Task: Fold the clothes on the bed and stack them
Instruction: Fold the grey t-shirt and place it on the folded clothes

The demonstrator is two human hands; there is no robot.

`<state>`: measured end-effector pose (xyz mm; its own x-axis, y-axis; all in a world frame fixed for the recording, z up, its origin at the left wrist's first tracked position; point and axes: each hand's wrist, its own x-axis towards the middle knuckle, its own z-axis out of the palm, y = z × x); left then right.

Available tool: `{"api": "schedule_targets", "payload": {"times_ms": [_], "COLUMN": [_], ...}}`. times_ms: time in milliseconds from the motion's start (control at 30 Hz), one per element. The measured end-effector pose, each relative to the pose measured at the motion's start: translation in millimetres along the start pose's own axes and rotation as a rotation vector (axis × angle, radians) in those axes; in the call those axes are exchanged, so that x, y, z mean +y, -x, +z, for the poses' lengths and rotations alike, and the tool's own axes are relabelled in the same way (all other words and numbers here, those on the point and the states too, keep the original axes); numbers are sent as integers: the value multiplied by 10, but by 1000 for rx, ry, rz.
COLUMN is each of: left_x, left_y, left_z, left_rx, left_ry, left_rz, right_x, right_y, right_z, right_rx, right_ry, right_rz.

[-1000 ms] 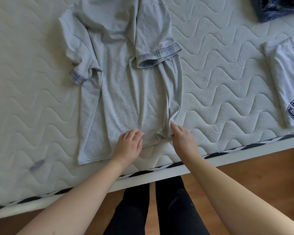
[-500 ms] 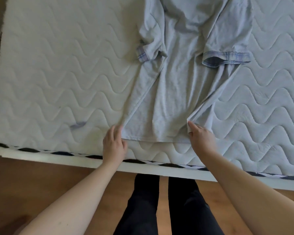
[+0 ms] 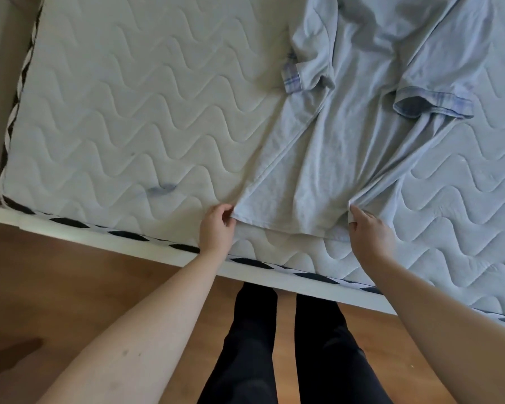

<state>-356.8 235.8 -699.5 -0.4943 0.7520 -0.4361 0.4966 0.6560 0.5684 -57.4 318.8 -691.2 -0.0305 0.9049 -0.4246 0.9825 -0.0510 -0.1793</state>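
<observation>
A light grey T-shirt [image 3: 353,135] with plaid sleeve cuffs lies on the quilted white mattress [image 3: 129,112], its hem toward the near edge. The right side and sleeve are folded inward over the body. My left hand [image 3: 217,228] pinches the hem's left corner. My right hand [image 3: 368,231] pinches the folded edge at the hem's right side. The cloth is drawn into creases between both grips.
The bed's white frame [image 3: 99,240] and black-and-white mattress trim run diagonally along the near edge. A small dark stain [image 3: 161,190] marks the mattress left of the shirt. Wooden floor [image 3: 70,301] and the person's dark-trousered legs [image 3: 289,345] fill the foreground.
My left hand slid from the middle of the hem to its left corner and took hold. The view swung left, putting the folded white shirt and dark garment out of frame.
</observation>
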Motion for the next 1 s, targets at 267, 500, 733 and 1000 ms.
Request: {"api": "schedule_targets", "payload": {"times_ms": [267, 500, 733, 1000], "left_x": [183, 427, 925, 1570], "left_y": [-29, 61, 180, 178], "left_z": [0, -397, -1033, -1746], "left_rx": [41, 89, 68, 175], "left_ry": [10, -126, -275, -318], "left_rz": [87, 191, 376, 503], "right_x": [-35, 118, 573, 1105], "right_y": [8, 97, 428, 866], "right_z": [-78, -667, -1696, -2605], "right_rx": [-35, 19, 176, 404], "right_ry": [-64, -293, -330, -619], "right_rz": [70, 216, 290, 460]}}
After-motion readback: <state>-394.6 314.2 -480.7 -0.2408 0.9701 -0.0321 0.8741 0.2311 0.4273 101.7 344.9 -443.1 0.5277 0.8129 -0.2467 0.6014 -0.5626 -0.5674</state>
